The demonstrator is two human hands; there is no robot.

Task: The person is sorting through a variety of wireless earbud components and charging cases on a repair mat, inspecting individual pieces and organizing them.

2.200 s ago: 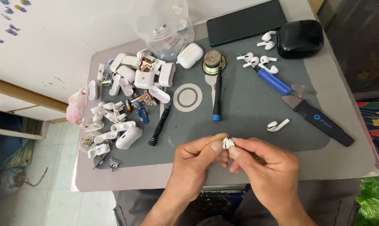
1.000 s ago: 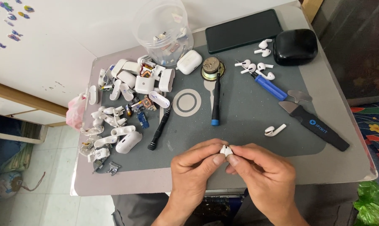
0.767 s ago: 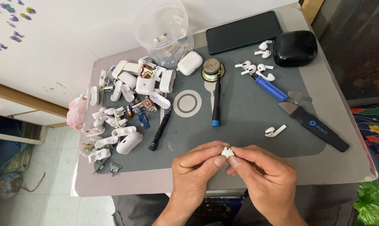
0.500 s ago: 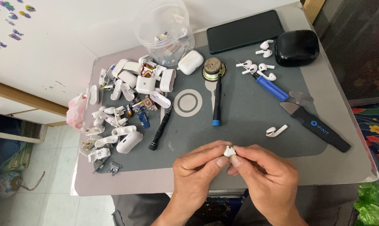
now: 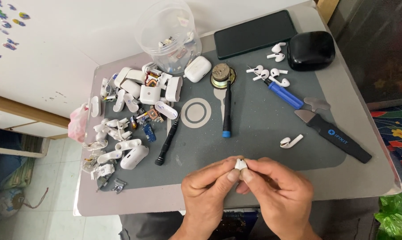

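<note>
A grey work mat (image 5: 272,129) left open room mid-table; at its near edge, the left hand (image 5: 205,195) and right hand (image 5: 276,195) pinched 1 small white earbud (image 5: 241,164) between fingertips.

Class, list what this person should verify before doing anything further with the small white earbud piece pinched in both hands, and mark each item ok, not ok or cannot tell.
1. White earbud piece pinched by both the left hand and the right hand: ok.
2. Piece held over the grey mat, so a drop likely lands there: ok.
3. Blue-tipped screwdriver lying free on the mat: ok.
4. Loose earbud apart from the hands: ok.
5. Piece intact or cracked: cannot tell.
</note>
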